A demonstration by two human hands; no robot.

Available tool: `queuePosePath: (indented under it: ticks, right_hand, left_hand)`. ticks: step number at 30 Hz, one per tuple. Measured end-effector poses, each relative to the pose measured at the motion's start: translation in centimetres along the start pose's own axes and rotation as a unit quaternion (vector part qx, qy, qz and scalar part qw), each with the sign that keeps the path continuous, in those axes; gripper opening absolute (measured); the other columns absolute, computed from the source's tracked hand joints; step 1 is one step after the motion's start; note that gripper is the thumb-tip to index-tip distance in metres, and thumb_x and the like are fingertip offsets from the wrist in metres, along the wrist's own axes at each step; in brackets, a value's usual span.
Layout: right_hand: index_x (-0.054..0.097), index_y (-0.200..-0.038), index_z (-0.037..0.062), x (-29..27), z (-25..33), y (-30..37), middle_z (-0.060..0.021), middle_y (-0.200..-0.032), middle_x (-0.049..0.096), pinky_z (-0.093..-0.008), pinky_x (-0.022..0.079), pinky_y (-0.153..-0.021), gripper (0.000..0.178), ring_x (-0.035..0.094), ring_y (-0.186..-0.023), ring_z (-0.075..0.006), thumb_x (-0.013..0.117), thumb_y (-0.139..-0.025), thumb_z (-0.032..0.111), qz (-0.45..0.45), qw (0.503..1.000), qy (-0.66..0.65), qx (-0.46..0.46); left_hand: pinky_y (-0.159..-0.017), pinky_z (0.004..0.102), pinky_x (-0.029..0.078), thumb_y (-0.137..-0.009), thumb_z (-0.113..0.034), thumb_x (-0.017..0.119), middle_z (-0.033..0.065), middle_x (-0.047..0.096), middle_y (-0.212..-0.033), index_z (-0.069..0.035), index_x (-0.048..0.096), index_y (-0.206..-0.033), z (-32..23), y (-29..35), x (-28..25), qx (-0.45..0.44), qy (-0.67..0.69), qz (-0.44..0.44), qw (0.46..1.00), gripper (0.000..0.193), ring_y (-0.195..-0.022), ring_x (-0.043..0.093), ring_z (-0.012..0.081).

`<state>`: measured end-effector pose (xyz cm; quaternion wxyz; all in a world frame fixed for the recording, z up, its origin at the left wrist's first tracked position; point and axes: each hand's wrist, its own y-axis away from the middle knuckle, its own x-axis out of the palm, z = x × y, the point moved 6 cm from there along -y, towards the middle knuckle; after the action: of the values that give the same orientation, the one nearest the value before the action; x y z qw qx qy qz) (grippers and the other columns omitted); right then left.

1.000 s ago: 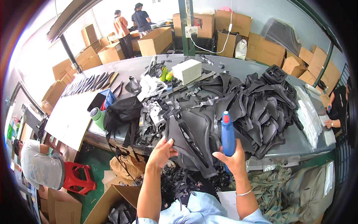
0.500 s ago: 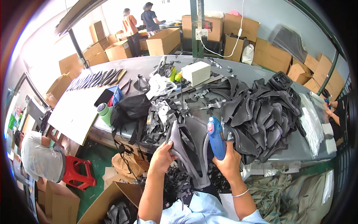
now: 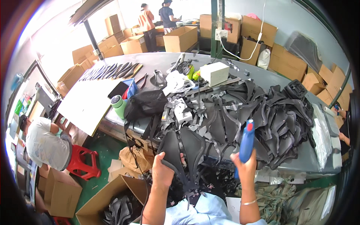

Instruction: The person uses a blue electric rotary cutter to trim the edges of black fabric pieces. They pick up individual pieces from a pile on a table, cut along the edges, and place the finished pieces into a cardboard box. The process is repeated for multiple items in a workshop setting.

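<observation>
My left hand (image 3: pixel 162 174) grips a black moulded foam pad (image 3: pixel 170 148) by its left edge. The pad has two wings with a long gap between them, and its narrow end points toward me. Fingertips show through the gap. To the right, my right hand (image 3: pixel 247 168) is wrapped round a blue handheld power tool (image 3: pixel 246 144) with a red button, held upright and apart from the pad. Another two-winged black pad (image 3: pixel 221 125) lies on the table beyond, beside a large heap of similar black pads (image 3: pixel 275 125).
Black scraps (image 3: pixel 178 112) cover the grey table's (image 3: pixel 157 60) middle. A black bag (image 3: pixel 144 105), a green bottle (image 3: pixel 118 107) and a white box (image 3: pixel 214 73) stand there. At lower left, an open carton (image 3: pixel 93 204) holds black pieces; a person sits on a red stool (image 3: pixel 84 161).
My right hand and the blue tool have moved right, away from the held pad. The pad now faces me more flatly, in my left hand. The whole view has shifted a little.
</observation>
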<state>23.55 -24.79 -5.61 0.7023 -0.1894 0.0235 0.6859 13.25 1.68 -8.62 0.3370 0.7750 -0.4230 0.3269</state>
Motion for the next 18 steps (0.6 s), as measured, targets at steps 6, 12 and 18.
queuePosePath:
  ticks: [6,12,18]
  right_hand:
    - [0.048,-0.097,0.0003,5.0,4.0,7.6,-0.0149,-0.072,0.064,-0.0354,0.052,-0.064,0.065,0.066,-0.066,-0.0287,0.080,-0.065,0.047,0.274,0.949,0.150,-0.044]
    - [0.051,-0.096,-0.0011,6.7,5.9,11.0,-0.0144,-0.063,0.061,-0.0400,0.049,-0.053,0.061,0.063,-0.055,-0.0312,0.077,-0.068,0.047,0.304,0.920,0.156,-0.193]
    - [0.049,-0.096,-0.0016,7.2,6.7,12.5,-0.0152,-0.069,0.061,-0.0404,0.048,-0.057,0.066,0.064,-0.062,-0.0324,0.078,-0.065,0.050,0.361,0.906,0.143,-0.167]
  left_hand:
    - [-0.087,0.0378,0.045,-0.091,-0.047,0.047,0.0124,0.059,-0.107,-0.001,0.051,-0.118,2.0,2.7,0.4,0.006,0.026,0.025,0.999,0.053,-0.095,0.058,0.0247]
    - [-0.096,0.0367,0.040,-0.093,-0.054,0.040,0.0115,0.053,-0.115,-0.004,0.044,-0.126,0.9,6.2,0.6,0.212,-0.022,-0.017,0.977,0.060,-0.105,0.052,0.0226]
    - [-0.093,0.0380,0.042,-0.086,-0.060,0.048,0.0123,0.047,-0.123,-0.007,0.028,-0.136,1.8,7.3,-2.7,0.310,-0.109,-0.022,0.944,0.076,-0.108,0.050,0.0222]
